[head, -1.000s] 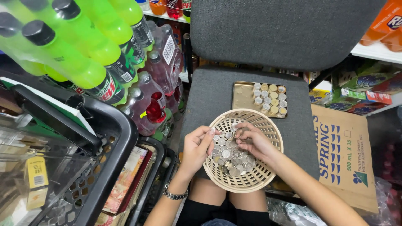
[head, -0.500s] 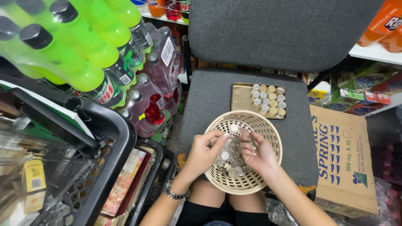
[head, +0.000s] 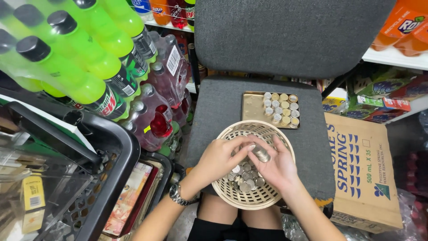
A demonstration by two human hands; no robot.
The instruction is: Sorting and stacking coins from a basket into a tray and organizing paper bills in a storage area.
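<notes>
Both hands are over a round woven basket (head: 253,196) that sits on the front edge of a grey chair seat (head: 223,107), above the person's knees. The right hand (head: 277,167) holds a short stack of silver coins (head: 261,154), fingers curled and clamped around it; the stack lies tilted, long axis running from upper left to lower right, its upper end pointing toward the left hand. The left hand (head: 219,160) reaches in from the lower left, wrist bent, thumb and forefinger pinched together at the upper end of the stack, other fingers loosely curled. It wears a wristwatch (head: 177,194). The right forearm comes in from the lower right, palm turned inward. Loose coins (head: 244,177) lie in the basket's bottom under the hands. Behind the basket, further back on the seat, a flat gold-coloured tray (head: 254,107) carries neat rows of coin stacks (head: 281,108) standing upright along its right half. To the left are green bottles (head: 84,67) and red bottles (head: 156,116) and a black shopping basket (head: 107,169); to the right, a brown carton (head: 361,169).
</notes>
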